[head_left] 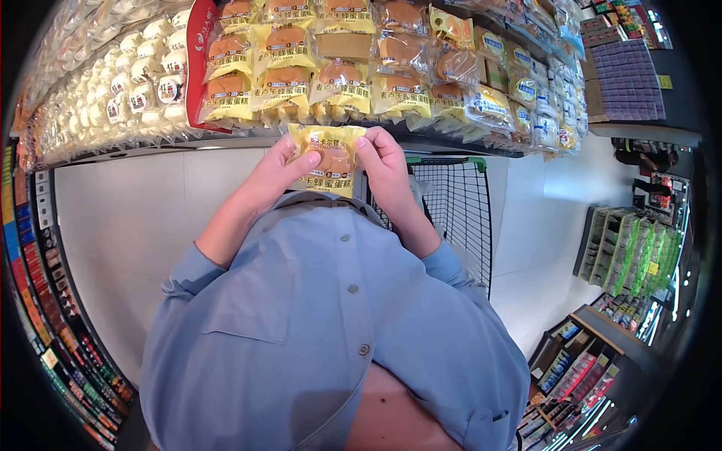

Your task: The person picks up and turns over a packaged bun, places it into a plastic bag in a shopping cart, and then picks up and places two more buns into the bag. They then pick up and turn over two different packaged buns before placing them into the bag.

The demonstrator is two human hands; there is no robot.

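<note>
Nearest: my blue shirt (301, 323), sleeves pushed up at the elbows.

Beyond it, both hands are raised in front of my chest. The left hand (280, 177) is closed on the left edge of a yellow cake packet (332, 158), thumb across its face. The right hand (387, 169) grips the right edge in the same way. The packet is upright, label towards me, clear of the shelf and just below the shelf's front edge.

Right of my hands: a black wire cart (455, 207) with a green rim, standing on the white floor (128, 225).

Further: the shelf (226, 141), stocked with rows of matching yellow cake packs (340, 83). White buns (139, 86) fill its left end; mixed wrapped goods (519, 83) run to its right end.

Farthest, right: a low rack (632, 252) of green-packed items. Labels there are too small to read.
</note>
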